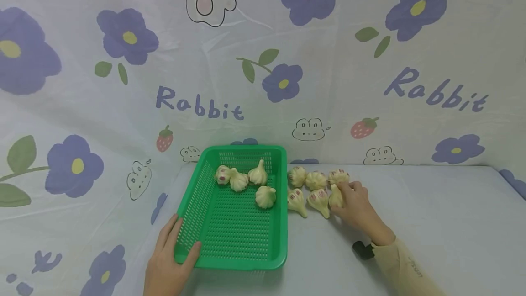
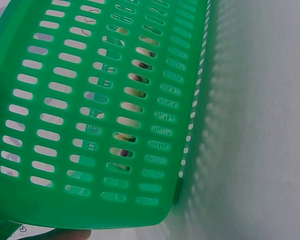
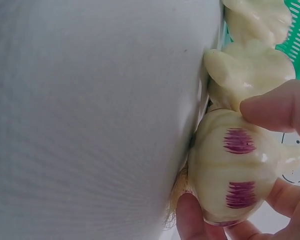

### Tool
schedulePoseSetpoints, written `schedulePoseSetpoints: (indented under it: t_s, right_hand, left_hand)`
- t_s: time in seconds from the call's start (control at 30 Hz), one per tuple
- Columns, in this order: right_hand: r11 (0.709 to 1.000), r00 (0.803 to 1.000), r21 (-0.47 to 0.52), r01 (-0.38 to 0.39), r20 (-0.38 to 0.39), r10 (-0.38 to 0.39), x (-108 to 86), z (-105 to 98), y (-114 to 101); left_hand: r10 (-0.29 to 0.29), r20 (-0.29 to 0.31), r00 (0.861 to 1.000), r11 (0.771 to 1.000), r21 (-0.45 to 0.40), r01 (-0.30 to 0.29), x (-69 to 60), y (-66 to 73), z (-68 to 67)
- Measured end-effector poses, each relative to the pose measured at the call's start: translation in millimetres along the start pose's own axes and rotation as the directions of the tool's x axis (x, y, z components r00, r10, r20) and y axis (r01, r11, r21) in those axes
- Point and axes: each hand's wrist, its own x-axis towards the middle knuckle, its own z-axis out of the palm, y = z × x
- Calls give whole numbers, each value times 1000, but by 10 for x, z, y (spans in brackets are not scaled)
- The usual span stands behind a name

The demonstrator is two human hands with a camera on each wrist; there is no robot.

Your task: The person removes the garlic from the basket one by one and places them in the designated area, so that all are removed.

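My right hand (image 1: 357,207) pinches a garlic bulb (image 1: 335,196) at the right end of the front row on the table. In the right wrist view, the thumb and fingertips grip this bulb (image 3: 235,167), which is pale with purple streaks and has hairy roots at its base. Against the front left corner of a green plastic basket (image 1: 280,241) rests my left hand (image 1: 166,259), its fingers straight along the left side and its thumb over the front rim. Several garlic bulbs (image 1: 265,197) lie in the back half of the basket.
Two short rows of garlic bulbs (image 1: 316,180) lie just right of the basket on the white tabletop (image 1: 444,223). Behind the table hangs a cloth (image 1: 341,81) printed with flowers and rabbits. A dark object (image 1: 363,250) shows beside my right wrist.
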Motion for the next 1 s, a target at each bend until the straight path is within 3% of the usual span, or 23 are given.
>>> schedulePoseSetpoints:
  t_s: [0.33,0.6,1.0]
  right_hand:
    - [1000,1000,12,5,-13,-5,-4,-14,7]
    - [998,999,52,-31,37,29,-27,-100,-50]
    - [1000,999,11,-20,32,19,-29,-177,-81]
  left_hand:
    - [15,-11,1000,1000,8,-15,6,-9,10]
    - [18,-13,1000,1000,2,-18,3,-1,2]
    - [30,-30,999,1000,-1,-30,-2,2,15]
